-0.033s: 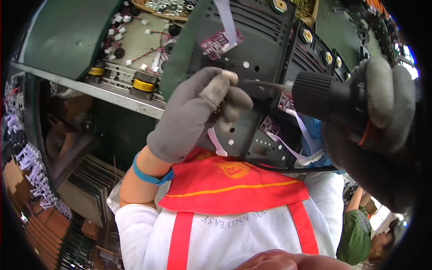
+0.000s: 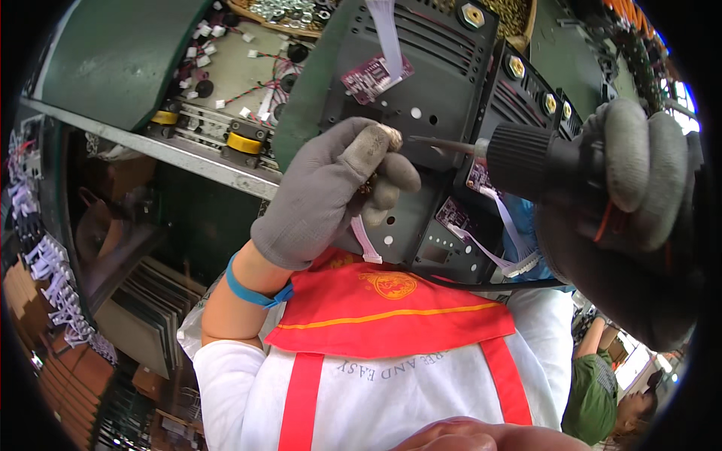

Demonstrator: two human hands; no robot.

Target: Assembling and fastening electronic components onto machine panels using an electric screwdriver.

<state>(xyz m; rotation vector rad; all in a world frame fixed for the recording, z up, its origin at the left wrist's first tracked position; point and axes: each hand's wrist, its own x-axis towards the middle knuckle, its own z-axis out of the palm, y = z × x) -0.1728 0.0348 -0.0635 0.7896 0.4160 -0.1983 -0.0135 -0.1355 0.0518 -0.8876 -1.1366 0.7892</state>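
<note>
My left hand (image 2: 331, 177), in a grey glove with worn fingertips, is held over a black perforated metal panel (image 2: 444, 71). Thumb and forefinger are pinched together; the other fingers curl around small brass-coloured pieces, probably screws, that show only in part. My right hand (image 2: 639, 177), also gloved, grips a black power screwdriver (image 2: 519, 161). Its thin bit points left, the tip just short of my left fingertips. On the panel lies a purple circuit board (image 2: 376, 77) with a white ribbon cable (image 2: 386, 41). A second purple board (image 2: 453, 213) is on the nearer part of the panels.
A basket of small brass parts (image 2: 514, 16) and a tray of silvery hardware (image 2: 289, 13) stand at the back. Wired connectors (image 2: 203, 56) lie at the left, beside a metal rail with yellow-banded parts (image 2: 244, 143). A person in green (image 2: 598, 395) is at lower right.
The view has shifted slightly, so the panels sit a little farther right and lower. Both hands keep the same hold, and the bit stays close to my left fingertips.
</note>
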